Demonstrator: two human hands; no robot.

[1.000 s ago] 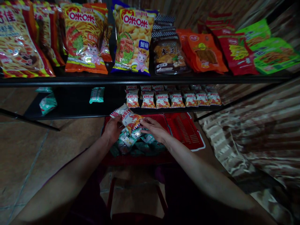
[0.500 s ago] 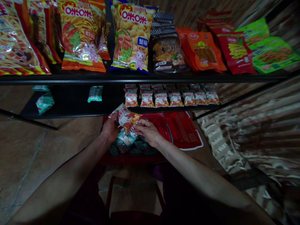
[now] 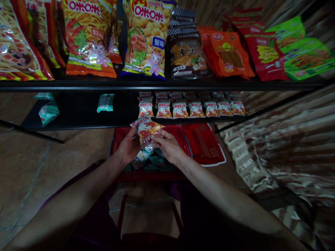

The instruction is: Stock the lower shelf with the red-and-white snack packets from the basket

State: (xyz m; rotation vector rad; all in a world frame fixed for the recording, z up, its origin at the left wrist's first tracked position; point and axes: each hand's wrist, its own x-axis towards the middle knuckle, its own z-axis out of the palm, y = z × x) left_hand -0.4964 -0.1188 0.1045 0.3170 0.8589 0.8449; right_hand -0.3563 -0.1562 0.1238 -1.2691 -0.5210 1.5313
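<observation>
A small white and orange snack bag [image 3: 147, 129] is held between my two hands, above a red basket [image 3: 180, 134]. My left hand [image 3: 128, 146] grips the bag's left side, the thumb along its edge. On the right, my right hand [image 3: 167, 143] pinches its lower right corner. Beneath my hands, green snack bags [image 3: 158, 159] lie in the basket, partly hidden by the hands. Matching white and orange bags [image 3: 180, 108] stand in rows on the lower black shelf [image 3: 78, 111], just beyond my hands.
Teal bags [image 3: 105, 103] lie on the lower shelf's left part. Larger snack bags [image 3: 145, 38] line the upper shelf [image 3: 157, 85], whose front edge runs above my hands. A second red basket [image 3: 205, 144] sits at right, near a wrinkled striped sheet [image 3: 282, 150].
My hands have shifted slightly right with the snack bag, which has turned to lie more level. Any second bag under my left fingers earlier no longer shows.
</observation>
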